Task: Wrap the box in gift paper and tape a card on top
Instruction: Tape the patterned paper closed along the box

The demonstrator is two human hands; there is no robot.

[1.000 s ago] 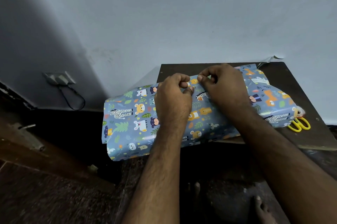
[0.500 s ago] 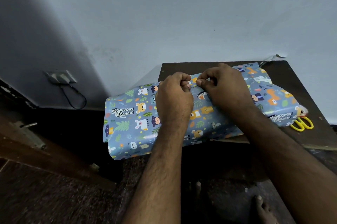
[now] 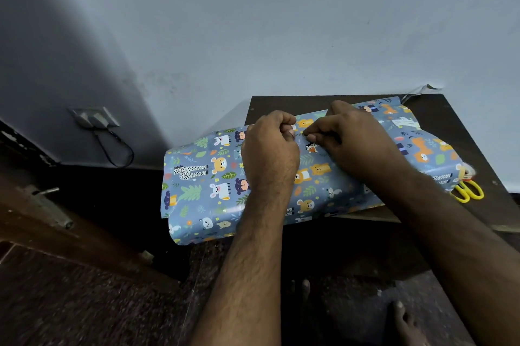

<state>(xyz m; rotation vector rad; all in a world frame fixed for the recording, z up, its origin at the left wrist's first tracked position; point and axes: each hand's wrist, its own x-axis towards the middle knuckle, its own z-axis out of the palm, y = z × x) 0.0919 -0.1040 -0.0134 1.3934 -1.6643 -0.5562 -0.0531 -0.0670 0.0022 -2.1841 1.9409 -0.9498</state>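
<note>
**Holding the paper shut on top**

My left hand [image 3: 270, 148] and right hand [image 3: 351, 140] pinch the gift paper [image 3: 202, 185] where its edges meet, so it stays tight around the box on the desk [image 3: 464, 126]

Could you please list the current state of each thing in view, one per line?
gift paper: folded over the box, its left end overhanging the table edge, ends unfolded.
left hand: fingers curled, pinching at the paper seam on top.
right hand: fingers curled, pinching at the same seam.
yellow scissors: lying on the table, partly under the paper's right end.
table: bearing the wrapped bundle.
wall switch: cable hanging from it.
</note>
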